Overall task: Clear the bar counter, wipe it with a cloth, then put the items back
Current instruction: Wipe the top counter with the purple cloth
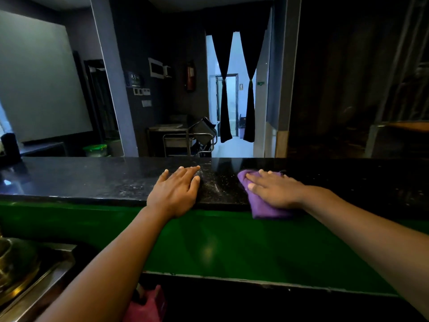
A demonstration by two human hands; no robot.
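Observation:
The black speckled bar counter runs across the middle of the view. My right hand lies flat with straight fingers on a purple cloth, pressing it onto the counter; the cloth's near end hangs over the front edge. My left hand rests palm down on the counter to the left of the cloth, fingers straight, holding nothing. A dusty smear shows on the stone between the two hands.
A dark cylindrical object stands at the counter's far left end. Below the counter is a green ledge. A metal sink with a brass vessel sits at lower left. Something pink lies below the ledge.

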